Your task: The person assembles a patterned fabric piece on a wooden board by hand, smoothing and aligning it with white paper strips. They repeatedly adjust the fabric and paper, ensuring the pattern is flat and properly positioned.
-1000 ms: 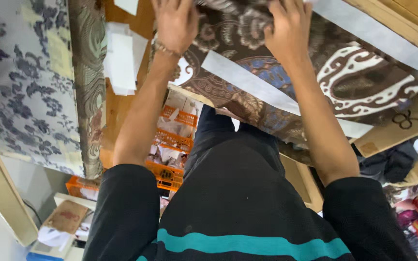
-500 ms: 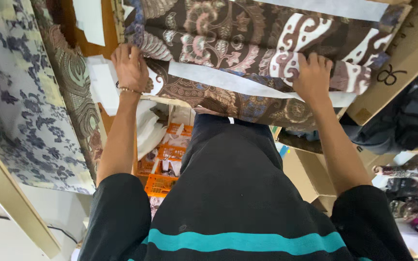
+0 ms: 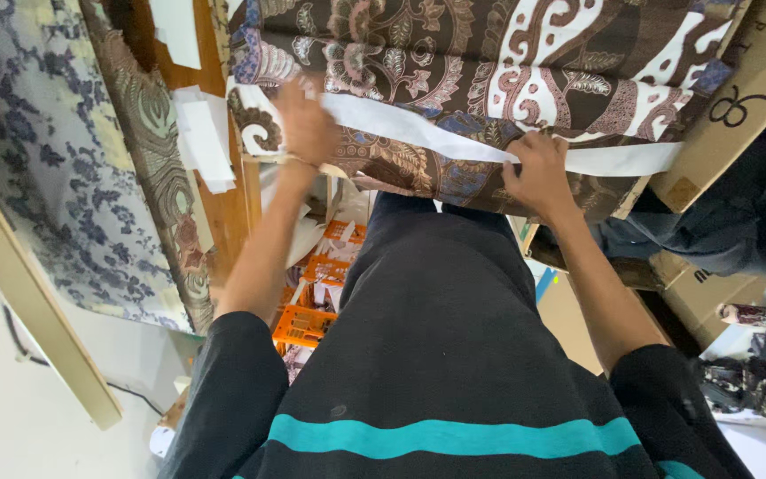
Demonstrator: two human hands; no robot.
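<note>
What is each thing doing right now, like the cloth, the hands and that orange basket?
Brown batik cloth: folded, lying flat.
White paper strip: lying across the cloth.
Left hand: blurred, on the cloth's edge.
Right hand: pinching the strip.
Orange basket: on the floor, partly hidden.

Grey floral cloth [image 3: 19,160] hangs at far left, a pale wooden slat [image 3: 33,310] along its edge; brown brocade strip [image 3: 157,177] beside it; white paper slips [image 3: 201,142] on wooden board [image 3: 228,200]; orange crate [image 3: 308,319] below; cardboard box [image 3: 738,106] at right.
</note>
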